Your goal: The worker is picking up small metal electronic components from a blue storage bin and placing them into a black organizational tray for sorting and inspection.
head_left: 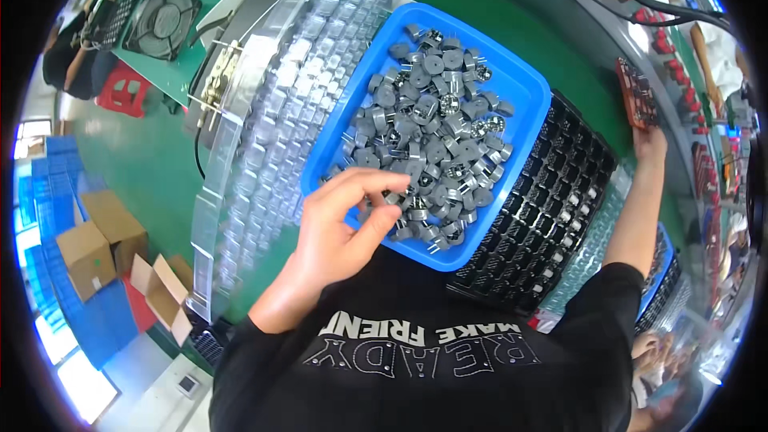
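Out at nine o'clock, cardboard boxes (84, 260) are sitting open by the wall, and up at ten a fan (164, 20) is resting on a green table. Closer in at ten, clear trays (292, 104) are lying beside the tub's left edge.

Now the left hand (330, 218), just off centre toward eight o'clock! It's hovering palm-in over the tub's near end, index finger (382, 181) and thumb (376, 228) standing apart; whether a fingertip is touching a part, I can't tell. Below it, the blue tub (524, 102) is filling the middle up to one o'clock, and grey parts (426, 108) are lying heaped inside, pins pointing every which way.

Over at three, a black tray (512, 232) is running along the tub's right side, silvery pieces (572, 202) sitting in some pockets. Out past two, an orange board (636, 94) is being held at its near end by the right hand (650, 144), which is closing round it, some fingers hidden.

The step in hand is looking like picking a part from the heap while the board is waiting. The next move is probably calling for a neat pinch on one body, sparing those pins.
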`<state>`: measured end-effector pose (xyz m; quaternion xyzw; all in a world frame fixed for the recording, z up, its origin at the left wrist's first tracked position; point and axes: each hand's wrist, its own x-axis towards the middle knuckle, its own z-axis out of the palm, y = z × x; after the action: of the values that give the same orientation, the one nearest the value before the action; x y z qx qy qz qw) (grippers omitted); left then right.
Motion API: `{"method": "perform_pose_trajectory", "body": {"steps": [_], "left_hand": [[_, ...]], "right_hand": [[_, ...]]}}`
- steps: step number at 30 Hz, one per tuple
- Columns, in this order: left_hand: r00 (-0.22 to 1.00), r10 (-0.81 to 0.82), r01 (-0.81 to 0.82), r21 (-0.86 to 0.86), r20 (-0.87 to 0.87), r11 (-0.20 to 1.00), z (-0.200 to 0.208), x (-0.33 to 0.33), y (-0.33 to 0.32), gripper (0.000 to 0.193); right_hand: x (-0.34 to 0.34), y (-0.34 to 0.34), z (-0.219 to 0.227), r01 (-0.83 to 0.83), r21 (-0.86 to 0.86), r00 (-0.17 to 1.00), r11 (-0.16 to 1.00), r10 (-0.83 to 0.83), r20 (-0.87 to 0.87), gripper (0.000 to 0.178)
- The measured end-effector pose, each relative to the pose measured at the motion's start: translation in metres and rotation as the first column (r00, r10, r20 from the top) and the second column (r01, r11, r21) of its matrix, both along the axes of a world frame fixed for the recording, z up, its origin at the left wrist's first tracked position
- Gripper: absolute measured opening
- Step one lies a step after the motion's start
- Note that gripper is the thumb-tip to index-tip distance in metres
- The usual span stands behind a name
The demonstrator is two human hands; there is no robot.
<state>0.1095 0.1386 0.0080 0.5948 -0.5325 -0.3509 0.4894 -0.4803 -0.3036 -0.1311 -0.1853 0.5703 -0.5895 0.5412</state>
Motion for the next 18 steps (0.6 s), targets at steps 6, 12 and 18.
{"method": "perform_pose_trajectory", "body": {"steps": [6, 12, 18], "left_hand": [[0.902, 0.117, -0.021, -0.229, 0.416, 0.973, -0.010, -0.011, -0.027, 0.045], [0.860, 0.145, 0.002, -0.287, 0.489, 0.958, -0.011, -0.045, -0.062, 0.077], [0.832, -0.013, 0.176, -0.243, 0.554, 0.954, -0.026, -0.083, -0.075, 0.105]], "right_hand": [[0.101, 0.080, 0.089, -0.103, -0.126, 0.991, 0.987, 0.092, -0.093, 0.020], [0.199, 0.199, 0.149, -0.407, -0.152, 0.867, 0.901, 0.328, -0.376, 0.026], [0.294, 0.268, 0.168, -0.518, 0.045, 0.611, 0.854, 0.406, -0.680, 0.035]]}}
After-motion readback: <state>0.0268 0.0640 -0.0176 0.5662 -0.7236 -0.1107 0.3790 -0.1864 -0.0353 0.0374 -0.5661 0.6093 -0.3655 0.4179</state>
